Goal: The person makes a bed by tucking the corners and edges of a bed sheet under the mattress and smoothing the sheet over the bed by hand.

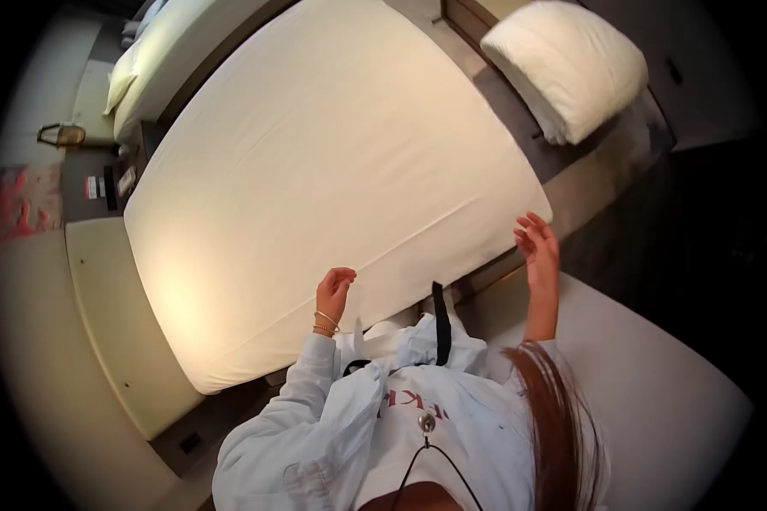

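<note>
A bed mattress (332, 153) covered with a smooth, fitted white sheet fills the middle of the view. My left hand (334, 289), a bracelet at its wrist, hovers over the near side of the sheet with loosely bent fingers and nothing in it. Near the mattress's right corner is my right hand (537, 242), its fingers spread and holding nothing. I cannot tell whether either hand touches the sheet. One faint crease runs across the sheet between the two hands.
A folded white duvet (567, 68) rests on a piece of furniture at the upper right. Another pale surface (639, 375) lies behind me on the right. Left of the bed are a bedside shelf (89, 192) with small items and a wall lamp (62, 134).
</note>
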Available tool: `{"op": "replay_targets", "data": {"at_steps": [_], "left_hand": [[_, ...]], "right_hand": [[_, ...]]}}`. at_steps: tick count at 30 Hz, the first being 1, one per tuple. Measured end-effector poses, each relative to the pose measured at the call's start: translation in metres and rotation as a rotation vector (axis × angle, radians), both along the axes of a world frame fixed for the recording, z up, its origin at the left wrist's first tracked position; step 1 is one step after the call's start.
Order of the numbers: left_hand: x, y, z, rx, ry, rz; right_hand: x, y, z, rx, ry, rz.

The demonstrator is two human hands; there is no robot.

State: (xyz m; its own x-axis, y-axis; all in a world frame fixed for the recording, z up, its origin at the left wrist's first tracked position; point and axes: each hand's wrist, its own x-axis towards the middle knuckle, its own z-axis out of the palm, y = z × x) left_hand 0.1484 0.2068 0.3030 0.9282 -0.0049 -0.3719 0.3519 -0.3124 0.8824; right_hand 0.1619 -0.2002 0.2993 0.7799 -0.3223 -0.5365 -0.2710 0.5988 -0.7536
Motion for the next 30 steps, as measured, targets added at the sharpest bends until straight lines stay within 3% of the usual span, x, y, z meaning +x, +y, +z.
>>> {"op": "replay_targets", "data": {"at_steps": [4, 8, 11, 17, 24, 28, 30], "left_hand": [[0.01, -0.006, -0.002, -0.097, -0.066, 0.081], [0.037, 0.002, 0.037, -0.161, -0.056, 0.09], [0.041, -0.006, 0.052, -0.168, -0.166, 0.095], [0.049, -0.037, 0.081, -0.192, -0.125, 0.214], [0.027, -0.127, 0.098, -0.133, -0.211, 0.689], [0.042, -0.141, 0.143, -0.044, -0.255, 0.792], [0.044, -0.139, 0.165, 0.017, -0.286, 0.84]], "right_hand": [[0.016, 0.027, 0.047, 0.041, -0.078, 0.146], [0.017, 0.055, 0.111, -0.083, -0.085, 0.304], [0.013, 0.046, 0.11, -0.128, -0.071, 0.3], [0.057, -0.036, 0.108, -0.163, -0.046, 0.318], [0.141, -0.143, 0.123, -0.101, -0.115, 0.545], [0.227, -0.159, 0.147, -0.094, -0.056, 0.604], [0.253, -0.155, 0.164, 0.047, -0.054, 0.512]]}}
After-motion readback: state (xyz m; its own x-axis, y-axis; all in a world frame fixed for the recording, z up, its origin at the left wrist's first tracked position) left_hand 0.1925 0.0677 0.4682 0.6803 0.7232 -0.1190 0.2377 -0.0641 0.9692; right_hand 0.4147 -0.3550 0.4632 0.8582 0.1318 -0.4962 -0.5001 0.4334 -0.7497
